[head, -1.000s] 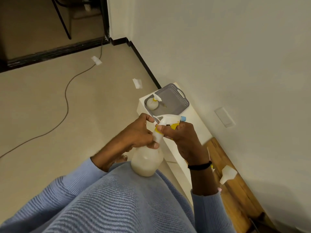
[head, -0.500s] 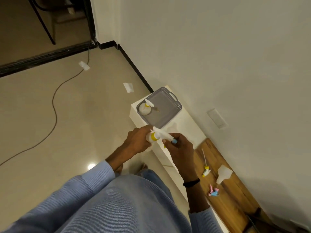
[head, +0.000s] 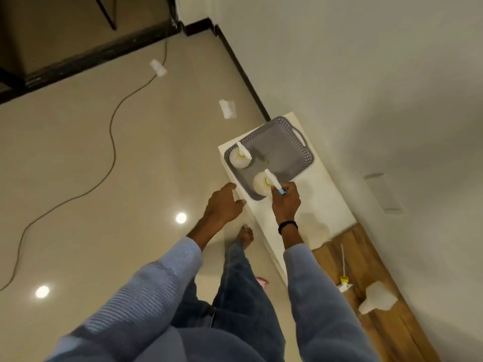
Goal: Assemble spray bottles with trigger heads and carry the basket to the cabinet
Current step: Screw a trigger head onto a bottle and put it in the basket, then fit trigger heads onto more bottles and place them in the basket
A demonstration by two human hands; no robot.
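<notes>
Head view, looking down. The right hand (head: 286, 202) pinches the trigger head (head: 273, 180) of an assembled bottle (head: 261, 186) by its nozzle end. The bottle stands upright in the near corner of the grey basket (head: 308, 155); whether its base already rests on the basket floor cannot be told. The left hand (head: 223, 205) hangs free with fingers loosely spread, holding nothing, just beside the edge of the white unit (head: 326, 194) on which the basket sits. A second assembled bottle (head: 239, 160) stands in the basket's far left corner. On the wooden board (head: 366, 257), nearer the person, lie a loose trigger head (head: 343, 283) with its dip tube and a bare bottle (head: 376, 300) without a head, near each other but apart. Progress, as judged: two bottles are fitted and in the basket; at least one pair awaits joining, and the carrying of the basket to the cabinet is not yet begun.
</notes>
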